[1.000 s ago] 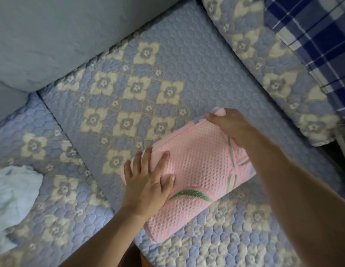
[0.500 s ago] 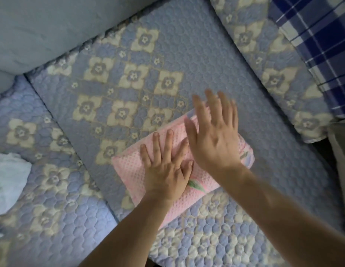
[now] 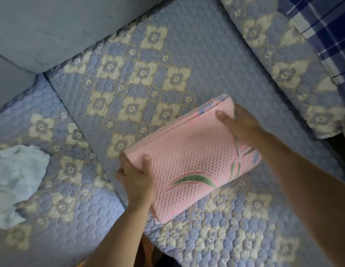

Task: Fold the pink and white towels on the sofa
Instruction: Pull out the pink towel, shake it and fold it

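Folded pink towel [image 3: 191,157], on sofa seat cushion [image 3: 216,60]: left hand [image 3: 136,178] and right hand [image 3: 243,125] grip opposite ends, fingers apparently tucked beneath. Lift level. White towel [image 3: 15,180] crumpled, well apart

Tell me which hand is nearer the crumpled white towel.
Left. The left hand grips the folded pink towel's end facing the white towel; the right hand grips the far end.
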{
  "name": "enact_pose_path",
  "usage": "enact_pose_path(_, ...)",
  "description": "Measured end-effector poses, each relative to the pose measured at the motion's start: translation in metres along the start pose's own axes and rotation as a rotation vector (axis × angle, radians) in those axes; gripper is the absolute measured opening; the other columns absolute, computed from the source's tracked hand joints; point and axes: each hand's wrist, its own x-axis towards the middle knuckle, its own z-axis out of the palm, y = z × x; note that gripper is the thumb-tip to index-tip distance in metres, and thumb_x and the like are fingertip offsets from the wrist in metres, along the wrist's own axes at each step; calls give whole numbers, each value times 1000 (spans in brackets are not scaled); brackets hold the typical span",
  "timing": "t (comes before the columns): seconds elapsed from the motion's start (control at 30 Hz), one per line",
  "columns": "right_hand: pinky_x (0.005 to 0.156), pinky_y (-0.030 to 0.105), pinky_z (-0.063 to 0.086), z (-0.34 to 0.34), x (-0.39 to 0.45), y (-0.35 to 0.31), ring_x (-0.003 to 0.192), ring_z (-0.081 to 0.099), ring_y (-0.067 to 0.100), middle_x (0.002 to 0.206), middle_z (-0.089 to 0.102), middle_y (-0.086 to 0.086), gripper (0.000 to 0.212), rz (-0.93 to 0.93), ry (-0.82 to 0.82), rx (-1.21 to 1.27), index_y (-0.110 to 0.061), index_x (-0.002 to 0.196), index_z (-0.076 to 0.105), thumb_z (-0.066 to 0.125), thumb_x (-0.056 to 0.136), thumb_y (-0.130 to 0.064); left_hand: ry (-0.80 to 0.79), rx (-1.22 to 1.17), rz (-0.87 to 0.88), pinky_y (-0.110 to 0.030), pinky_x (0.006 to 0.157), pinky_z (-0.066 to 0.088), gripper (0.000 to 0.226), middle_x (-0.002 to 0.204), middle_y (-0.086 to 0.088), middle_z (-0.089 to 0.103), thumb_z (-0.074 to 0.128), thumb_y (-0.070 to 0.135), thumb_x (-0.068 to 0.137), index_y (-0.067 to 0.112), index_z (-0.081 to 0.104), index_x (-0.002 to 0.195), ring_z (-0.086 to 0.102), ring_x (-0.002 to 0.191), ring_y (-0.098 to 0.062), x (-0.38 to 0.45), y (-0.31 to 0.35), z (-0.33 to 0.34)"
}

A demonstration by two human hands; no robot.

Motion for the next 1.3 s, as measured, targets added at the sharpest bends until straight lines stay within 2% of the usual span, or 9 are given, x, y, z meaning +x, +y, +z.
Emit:
enact_pose_path(0.1,107,39,42,-4,-2,-6,121,58,21,133,62,-1,99,85,-100,169,-32,136,55,57,57,-93,-193,-424,-469,-52,93,54,117,129,-8,60,71,87,52,25,35,144,65,108,-31,8,13,-10)
enact_pose_path(0.2,109,46,43,-13,-12,-12,121,62,21,135,64,-3,91,173,-245,370,-33,136,57,72,61,-82,-392,-515,-513,-47,81,60,107,113,-9,74,80,81,49,15,58,130,74,97,-29,20,12,-24)
enact_pose_path(0.3,74,29,57,-13,-37,-15,85,76,15,108,77,4,51,273,-338,633,-21,108,72,75,75,-60,-565,-456,-438,-43,81,60,80,109,-11,76,76,75,61,15,72,114,75,95,-27,38,34,-49)
enact_pose_path(0.4,63,30,58,4,-74,1,86,76,19,102,78,6,44,390,-301,938,-21,103,73,71,80,-57,-444,-55,-81,-48,84,60,85,101,-10,77,66,86,61,16,74,109,75,87,-29,83,106,-80)
enact_pose_path(0.57,102,44,52,70,-123,8,129,57,29,139,61,13,50,254,-173,1504,-17,135,62,66,92,-42,-208,604,752,-30,59,40,66,84,-7,69,44,75,86,13,68,92,65,80,-27,138,268,-67)
enact_pose_path(0.73,80,31,56,101,-116,-38,113,66,19,119,72,-9,24,305,213,1185,-38,119,67,62,95,-34,-42,896,1095,-46,106,39,47,139,-19,50,44,44,96,22,53,137,45,128,-38,115,259,-8)
enact_pose_path(0.87,110,41,33,100,-111,-72,131,44,38,141,53,10,62,265,875,368,-25,136,55,49,76,-36,-190,1122,1093,-61,121,-1,68,169,-8,0,31,58,99,33,13,159,-2,153,-39,103,186,16)
enact_pose_path(0.97,125,42,8,114,-84,-88,147,24,35,159,32,13,61,-73,759,-139,-20,151,41,48,92,-37,-58,1081,1241,-67,118,1,75,169,-7,7,27,64,93,29,21,159,1,154,-39,122,184,35)
enact_pose_path(1.3,102,47,39,133,-7,-43,120,49,32,143,51,10,64,-118,750,-347,-20,152,38,35,97,-52,-78,1030,1217,-72,115,3,79,169,2,-1,19,81,86,45,11,156,-5,154,-38,165,199,75)
